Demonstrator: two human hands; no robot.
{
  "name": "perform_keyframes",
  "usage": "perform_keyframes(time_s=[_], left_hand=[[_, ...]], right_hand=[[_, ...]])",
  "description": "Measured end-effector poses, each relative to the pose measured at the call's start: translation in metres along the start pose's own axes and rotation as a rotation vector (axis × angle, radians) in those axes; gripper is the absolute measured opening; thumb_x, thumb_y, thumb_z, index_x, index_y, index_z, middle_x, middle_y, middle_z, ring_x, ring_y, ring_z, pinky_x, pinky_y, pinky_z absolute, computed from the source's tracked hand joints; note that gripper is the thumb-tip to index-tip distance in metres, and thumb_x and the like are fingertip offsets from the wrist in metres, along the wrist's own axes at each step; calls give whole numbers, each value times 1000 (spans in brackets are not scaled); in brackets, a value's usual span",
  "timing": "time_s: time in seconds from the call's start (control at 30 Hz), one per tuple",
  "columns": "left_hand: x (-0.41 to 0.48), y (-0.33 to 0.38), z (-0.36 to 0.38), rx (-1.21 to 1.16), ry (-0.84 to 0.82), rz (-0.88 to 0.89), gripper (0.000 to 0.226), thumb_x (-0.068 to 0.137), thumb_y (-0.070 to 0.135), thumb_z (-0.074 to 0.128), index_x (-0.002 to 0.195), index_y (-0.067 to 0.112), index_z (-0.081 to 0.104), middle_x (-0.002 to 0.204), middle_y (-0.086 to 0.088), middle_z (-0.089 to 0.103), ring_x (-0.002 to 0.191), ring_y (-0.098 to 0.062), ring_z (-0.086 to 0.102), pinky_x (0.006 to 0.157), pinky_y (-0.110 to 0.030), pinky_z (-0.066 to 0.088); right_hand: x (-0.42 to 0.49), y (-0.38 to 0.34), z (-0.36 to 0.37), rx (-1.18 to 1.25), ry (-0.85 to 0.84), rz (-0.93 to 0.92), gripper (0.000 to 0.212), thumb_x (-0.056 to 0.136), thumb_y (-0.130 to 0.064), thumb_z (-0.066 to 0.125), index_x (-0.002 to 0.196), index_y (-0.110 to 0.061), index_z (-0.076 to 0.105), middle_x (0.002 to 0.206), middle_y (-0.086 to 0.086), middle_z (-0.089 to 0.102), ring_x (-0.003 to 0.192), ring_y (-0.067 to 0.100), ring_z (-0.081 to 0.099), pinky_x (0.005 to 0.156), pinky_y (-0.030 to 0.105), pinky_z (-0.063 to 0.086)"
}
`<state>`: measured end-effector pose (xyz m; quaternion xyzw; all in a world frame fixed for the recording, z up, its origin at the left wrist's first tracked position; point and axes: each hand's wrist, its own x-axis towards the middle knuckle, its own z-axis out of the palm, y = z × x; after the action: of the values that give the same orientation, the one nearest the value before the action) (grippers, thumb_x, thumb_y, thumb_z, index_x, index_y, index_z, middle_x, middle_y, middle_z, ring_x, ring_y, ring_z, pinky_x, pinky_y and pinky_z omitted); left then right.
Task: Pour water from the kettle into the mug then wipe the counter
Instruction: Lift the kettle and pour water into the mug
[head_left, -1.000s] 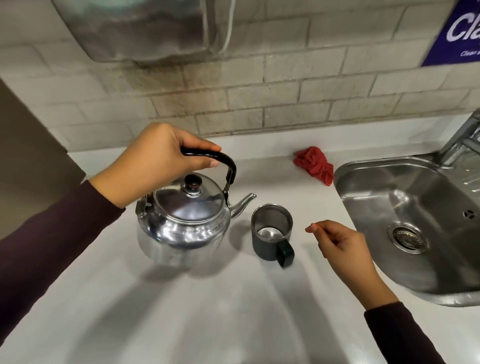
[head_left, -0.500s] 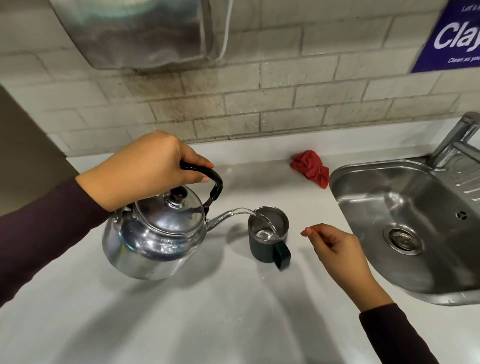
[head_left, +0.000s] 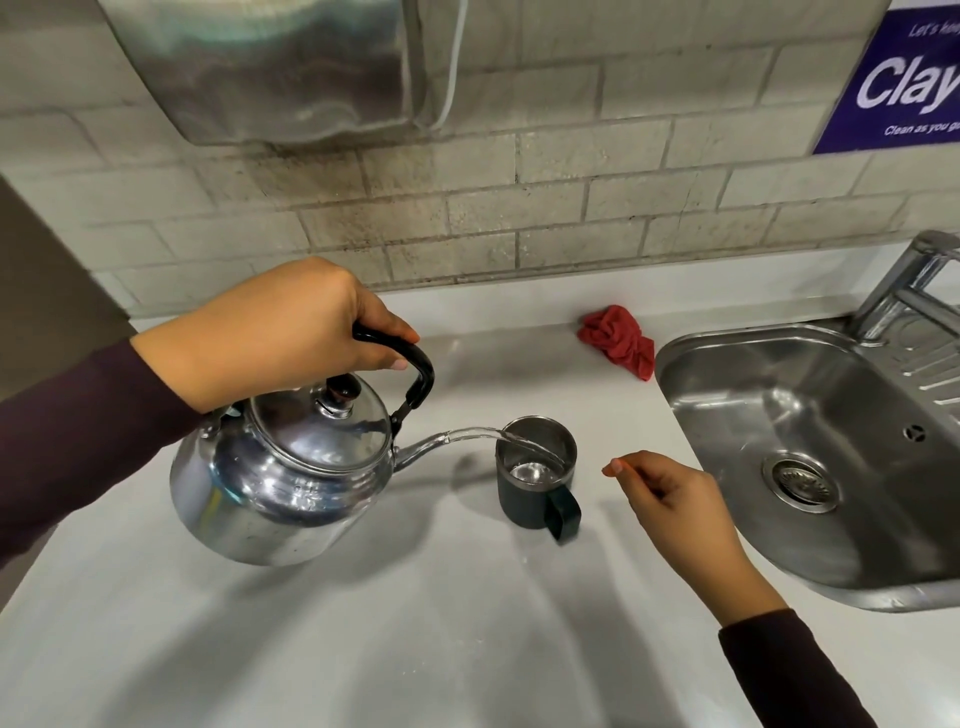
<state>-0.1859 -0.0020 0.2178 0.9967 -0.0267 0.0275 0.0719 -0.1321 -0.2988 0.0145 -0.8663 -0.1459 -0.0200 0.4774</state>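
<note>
**Water is being poured from the kettle into the mug**

White counter (head_left: 415, 649) is seen below a grey brick wall, with a steel sink (head_left: 727, 415) set into it on the right side. A steel kettle (head_left: 280, 483) is held above the counter, tilted toward the right, and a thin stream of water (head_left: 478, 431) is sent from its spout into a dark mug (head_left: 524, 504), which stands upright on the counter just beside the spout. A little water is seen at the bottom of the mug, so the pouring is judged to be at an early stage.

The black handle (head_left: 415, 374) of the kettle is grasped from above by the left hand (head_left: 280, 338), with the fingers clenched around it. The right hand (head_left: 670, 499) is kept near the mug, not touching it; its fingers are loosely curled and nothing is held in them.

The kettle is judged to be rather heavy and its polished body slippery and possibly hot, so only the handle should be taken. The mug looks light and could be pushed over easily.

A crumpled red cloth (head_left: 618, 340) lies at the back of the counter, near the sink. It is judged soft and can be gripped anywhere for the wiping, not yet begun.
</note>
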Motion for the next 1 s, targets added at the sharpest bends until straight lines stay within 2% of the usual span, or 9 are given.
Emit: perform_keyframes(time_s=[0.2,0.4,0.53,0.63,0.7,0.8,0.83,0.9,1.0], left_hand=[[3,2,-2,35,-3,68,26,75,36,72,101,37,72,42,55,38,52,31,43,55,7,31],[7,1,-4,48,-10,110,25,75,35,72,101,37,72,42,57,36,51,33,41,53,8,30],[10,-2,-2,72,-9,140,25,74,39,71,99,39,72,45,57,39,58,34,42,58,8,30],[13,-5,-1,83,3,142,25,73,44,70,98,43,71,40,39,46,63,32,45,56,2,37],[14,-5,-1,109,-3,143,26,73,48,69,99,46,70,41,40,46,65,32,45,47,-5,38],[17,-2,-2,133,-21,159,26,73,47,69,99,45,70,48,59,38,65,37,40,42,-8,35],[18,-2,-2,145,-20,158,26,73,47,69,99,45,70,48,59,37,66,37,40,41,-8,29],[20,-3,-3,155,-18,156,27,72,49,69,99,48,69,44,52,42,71,35,42,46,-13,29],[22,-5,-4,165,-28,156,27,72,50,68,99,49,68,47,54,43,74,32,44,46,-15,31]], right_hand=[[1,-3,3,-12,-1,-10,15,87,-29,59,75,-24,68,44,-4,42,42,9,36,43,16,31],[2,-4,4,-13,-14,-4,15,87,-28,59,76,-25,69,44,-7,43,42,10,36,43,16,31],[3,-5,5,-15,-20,-2,15,87,-28,59,76,-25,69,49,10,49,43,10,36,45,19,31],[2,-6,5,-12,-29,5,15,87,-29,59,77,-24,69,47,7,47,42,10,36,46,21,33],[1,-6,4,-16,-34,7,15,87,-29,59,77,-24,69,51,12,52,44,10,37,49,25,35],[0,-6,5,-7,-38,14,15,87,-27,59,77,-22,69,51,12,52,44,11,36,49,27,35],[0,-6,5,-5,-36,17,15,87,-27,59,77,-22,69,48,8,49,43,11,36,49,26,34],[0,-6,5,-5,-35,24,15,87,-26,59,78,-22,70,47,3,46,43,11,36,48,26,33],[0,-6,4,-6,-37,21,14,87,-27,59,79,-23,70,49,11,49,42,11,36,49,26,33]])
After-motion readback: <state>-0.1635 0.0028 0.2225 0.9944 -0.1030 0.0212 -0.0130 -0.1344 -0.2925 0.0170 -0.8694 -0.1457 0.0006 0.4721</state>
